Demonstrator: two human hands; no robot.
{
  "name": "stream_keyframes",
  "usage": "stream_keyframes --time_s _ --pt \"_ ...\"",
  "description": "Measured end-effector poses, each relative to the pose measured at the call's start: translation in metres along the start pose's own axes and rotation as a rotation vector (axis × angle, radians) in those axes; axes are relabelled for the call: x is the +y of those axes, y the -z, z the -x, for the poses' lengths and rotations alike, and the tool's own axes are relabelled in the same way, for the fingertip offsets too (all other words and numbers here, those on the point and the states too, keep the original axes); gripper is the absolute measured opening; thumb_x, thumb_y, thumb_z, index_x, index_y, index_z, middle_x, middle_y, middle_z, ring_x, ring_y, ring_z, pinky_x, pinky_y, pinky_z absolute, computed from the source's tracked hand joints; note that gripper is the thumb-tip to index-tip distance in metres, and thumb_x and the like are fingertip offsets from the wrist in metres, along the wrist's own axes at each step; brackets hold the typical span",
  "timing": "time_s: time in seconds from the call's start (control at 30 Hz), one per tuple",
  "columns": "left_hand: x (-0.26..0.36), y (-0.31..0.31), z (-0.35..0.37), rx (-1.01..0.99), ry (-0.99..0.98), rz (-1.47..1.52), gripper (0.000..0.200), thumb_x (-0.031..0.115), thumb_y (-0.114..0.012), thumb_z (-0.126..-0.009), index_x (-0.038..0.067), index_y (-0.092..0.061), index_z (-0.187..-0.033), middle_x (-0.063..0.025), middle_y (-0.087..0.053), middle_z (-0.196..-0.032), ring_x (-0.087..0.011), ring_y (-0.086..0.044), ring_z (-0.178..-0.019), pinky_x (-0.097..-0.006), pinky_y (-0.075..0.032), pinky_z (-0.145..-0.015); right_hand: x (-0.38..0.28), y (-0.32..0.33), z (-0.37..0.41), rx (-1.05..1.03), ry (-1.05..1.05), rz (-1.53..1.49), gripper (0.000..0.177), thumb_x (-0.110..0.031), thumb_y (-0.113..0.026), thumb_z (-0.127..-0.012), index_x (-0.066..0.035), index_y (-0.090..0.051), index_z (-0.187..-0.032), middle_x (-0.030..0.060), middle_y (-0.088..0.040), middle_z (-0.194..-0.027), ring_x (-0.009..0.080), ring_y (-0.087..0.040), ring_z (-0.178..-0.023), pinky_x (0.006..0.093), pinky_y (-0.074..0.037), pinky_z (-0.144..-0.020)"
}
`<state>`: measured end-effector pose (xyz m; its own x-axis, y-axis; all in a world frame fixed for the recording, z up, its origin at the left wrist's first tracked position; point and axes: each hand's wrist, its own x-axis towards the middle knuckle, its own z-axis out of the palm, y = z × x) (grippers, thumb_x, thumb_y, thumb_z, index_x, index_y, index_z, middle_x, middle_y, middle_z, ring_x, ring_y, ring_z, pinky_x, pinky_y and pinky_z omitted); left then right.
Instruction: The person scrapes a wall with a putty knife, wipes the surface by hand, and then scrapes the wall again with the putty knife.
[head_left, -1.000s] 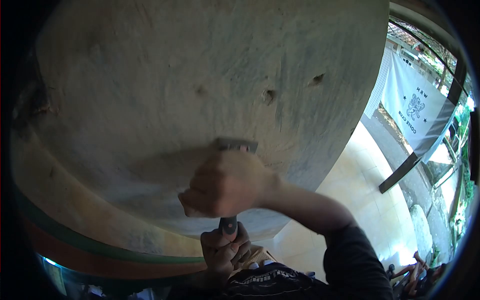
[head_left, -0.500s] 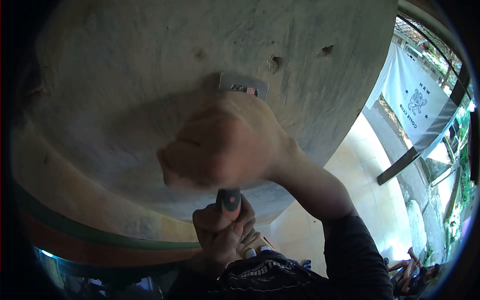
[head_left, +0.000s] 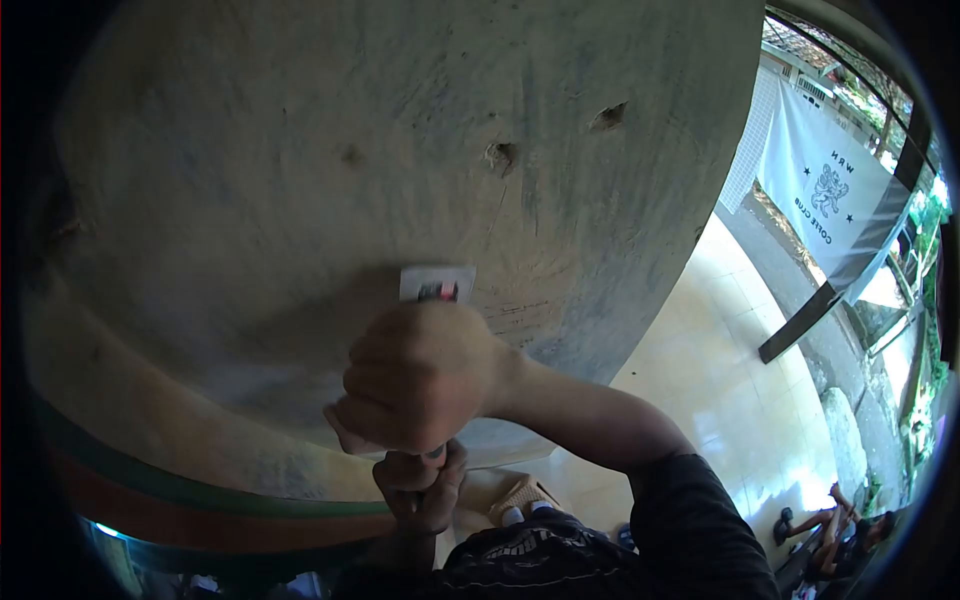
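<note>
A long-handled scraper (head_left: 438, 280) has its flat metal blade, with a dark and red label, against or close to the grey wall (head_left: 330, 200). My right hand (head_left: 425, 370) is wrapped in a fist around the scraper just below the blade, hiding most of the shaft. Lower down, my left hand (head_left: 422, 482) closes round the handle's end, of which only a small dark part shows. Two chipped holes, one of them a rough hole (head_left: 501, 157), lie above the blade. Faint scratches mark the surface to its right.
Below me are a tan woven-looking stool or platform (head_left: 523, 497) and the pale tiled floor (head_left: 690, 370). A white banner (head_left: 825, 190) hangs outside at right by a slanted post (head_left: 800, 322). Another person (head_left: 845, 540) sits at the lower right.
Both hands and the scraper have moved down the wall, the blade now well below the holes. The right hand has come nearer the left. The view has shifted slightly.
</note>
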<state>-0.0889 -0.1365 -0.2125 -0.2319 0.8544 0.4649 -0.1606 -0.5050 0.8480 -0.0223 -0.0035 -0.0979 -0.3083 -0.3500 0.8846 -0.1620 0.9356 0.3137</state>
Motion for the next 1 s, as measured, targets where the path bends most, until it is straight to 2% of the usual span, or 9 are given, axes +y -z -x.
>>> stream_keyframes --time_s 0.17,0.3,0.37,0.4,0.6,0.8,0.9,0.93,1.0 --pt "0.023 0.022 -0.015 -0.195 -0.386 -0.35 0.013 0.0 -0.051 -0.078 0.005 -0.041 -0.072 -0.0046 -0.044 -0.064 -0.0072 -0.041 -0.049 -0.019 -0.032 -0.038 0.0 0.002 -0.006 0.169 0.06 -0.059 0.028 -0.016 -0.065 -0.069 -0.009 -0.044 -0.052 -0.0009 -0.044 -0.048 0.0146 -0.05 -0.044 0.0293 -0.041 -0.04" --pt "0.023 0.014 -0.01 -0.074 -0.333 -0.198 0.023 -0.001 -0.055 -0.078 0.007 -0.037 -0.068 -0.0054 -0.045 -0.065 -0.007 -0.041 -0.05 -0.0186 -0.032 -0.038 0.003 0.0 -0.008 0.179 0.059 -0.023 0.026 -0.015 -0.065 -0.068 -0.009 -0.045 -0.053 -0.0013 -0.043 -0.048 0.0141 -0.05 -0.044 0.0289 -0.04 -0.04" --pt "0.016 0.022 0.002 -0.018 0.023 -0.032 0.032 -0.003 -0.059 -0.078 0.008 -0.031 -0.065 -0.0074 -0.047 -0.073 -0.0078 -0.042 -0.052 -0.0185 -0.032 -0.038 0.002 0.0 -0.01 0.108 0.058 0.002 0.029 -0.01 -0.064 -0.07 -0.01 -0.042 -0.051 -0.0028 -0.038 -0.048 0.0121 -0.042 -0.041 0.0252 -0.033 -0.037" --pt "0.013 0.021 0.005 -0.019 0.026 -0.031 0.032 -0.003 -0.059 -0.078 0.008 -0.031 -0.065 -0.0074 -0.047 -0.073 -0.0078 -0.042 -0.052 -0.0185 -0.032 -0.038 -0.002 0.0 -0.01 0.108 0.055 0.004 0.029 -0.01 -0.064 -0.07 -0.01 -0.042 -0.051 -0.0028 -0.038 -0.048 0.0121 -0.042 -0.041 0.0252 -0.033 -0.037" --pt "0.012 0.01 -0.003 -0.163 -0.374 -0.259 0.04 -0.001 -0.061 -0.079 0.008 -0.028 -0.059 -0.0046 -0.04 -0.066 -0.0117 -0.039 -0.054 -0.0245 -0.035 -0.043 -0.014 0.005 0.0 0.042 -0.054 0.037 0.035 -0.02 -0.063 -0.072 -0.012 -0.04 -0.048 -0.0029 -0.037 -0.047 0.0125 -0.044 -0.048 0.0273 -0.035 -0.048" --pt "0.012 0.021 -0.008 -0.194 -0.427 -0.485 0.048 -0.001 -0.061 -0.081 0.008 -0.023 -0.053 -0.0038 -0.036 -0.065 -0.0131 -0.029 -0.053 -0.0285 -0.033 -0.047 -0.014 -0.001 0.005 0.084 -0.024 0.061 0.035 -0.019 -0.057 -0.075 -0.013 -0.037 -0.047 -0.0023 -0.035 -0.046 0.014 -0.042 -0.047 0.0288 -0.033 -0.051" --pt "0.001 0.028 0.0 -0.112 -0.429 -0.612 0.046 0.001 -0.065 -0.075 0.008 -0.03 -0.047 -0.002 -0.039 -0.052 -0.0148 -0.038 -0.048 -0.0279 -0.031 -0.049 -0.008 -0.002 0.008 0.182 0.04 0.008 0.035 -0.019 -0.052 -0.078 -0.012 -0.036 -0.047 -0.0022 -0.032 -0.046 0.0148 -0.042 -0.046 0.0299 -0.033 -0.052" --pt "-0.02 0.025 0.004 0.066 -0.493 -0.53 0.042 0.002 -0.065 -0.073 0.008 -0.035 -0.045 -0.0037 -0.043 -0.054 -0.0148 -0.041 -0.051 -0.0271 -0.032 -0.051 -0.005 -0.001 0.009 0.191 0.063 -0.023 0.035 -0.019 -0.051 -0.078 -0.012 -0.036 -0.047 -0.0021 -0.032 -0.046 0.015 -0.043 -0.046 0.0301 -0.034 -0.052" --pt "0.0 0.009 -0.013 -0.038 -0.502 -0.592 0.045 0.0 -0.062 -0.077 0.008 -0.029 -0.048 -0.0033 -0.042 -0.054 -0.014 -0.039 -0.052 -0.0263 -0.033 -0.051 0.004 0.007 0.003 0.199 0.084 -0.057 0.036 -0.02 -0.05 -0.079 -0.012 -0.036 -0.048 -0.002 -0.032 -0.046 0.0152 -0.043 -0.046 0.0302 -0.034 -0.053"
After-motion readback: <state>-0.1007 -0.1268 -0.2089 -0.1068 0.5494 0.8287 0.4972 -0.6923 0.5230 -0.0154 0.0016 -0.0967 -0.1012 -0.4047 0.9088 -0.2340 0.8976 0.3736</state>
